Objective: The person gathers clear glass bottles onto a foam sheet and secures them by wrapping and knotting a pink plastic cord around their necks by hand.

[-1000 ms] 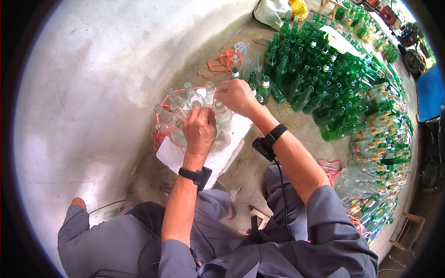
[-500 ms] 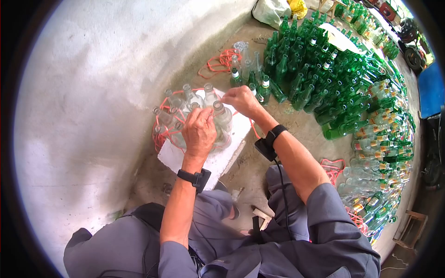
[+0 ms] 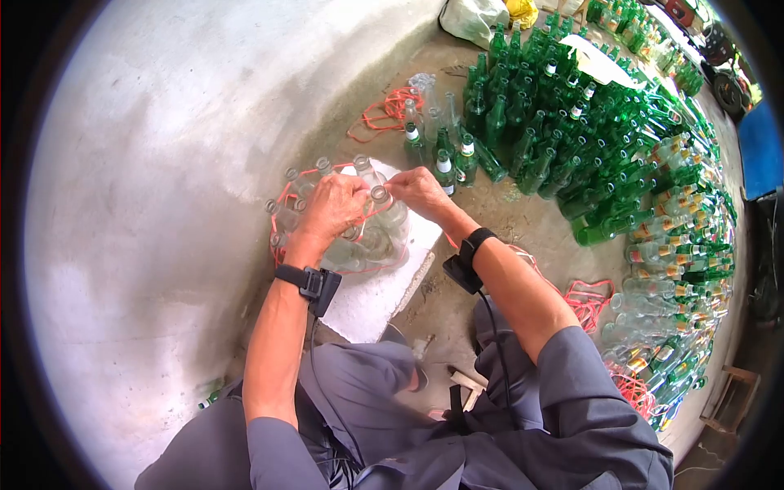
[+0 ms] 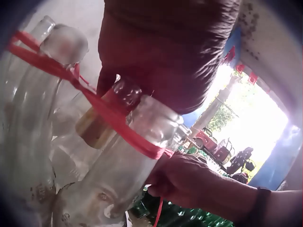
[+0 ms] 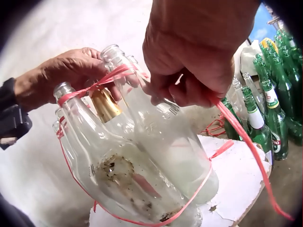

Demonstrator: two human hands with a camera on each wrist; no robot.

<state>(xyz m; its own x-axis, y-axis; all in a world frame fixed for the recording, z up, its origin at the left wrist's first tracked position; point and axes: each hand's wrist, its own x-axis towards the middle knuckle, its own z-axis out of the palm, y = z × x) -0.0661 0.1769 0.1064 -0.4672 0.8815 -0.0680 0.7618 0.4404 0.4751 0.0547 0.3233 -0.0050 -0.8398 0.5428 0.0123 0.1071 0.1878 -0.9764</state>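
The red twine is being gripped in the curled fingers of the right hand, with no gap between fingertips being shown. From that grip the taut stretch is being carried leftward across the necks of the clear bottles, its long axis running left to right, while the loose tail is being left hanging on the right. The right-hand bottle's neck is being approached most closely by the right hand; the left hand is being held on the far left side, its fingers bent beside a gold-wrapped neck. Whether anything is being pinched there cannot be told (the fingertips are being hidden by glass). The bottles are being supported by a white board; the knot area is being obscured by the right fingers.
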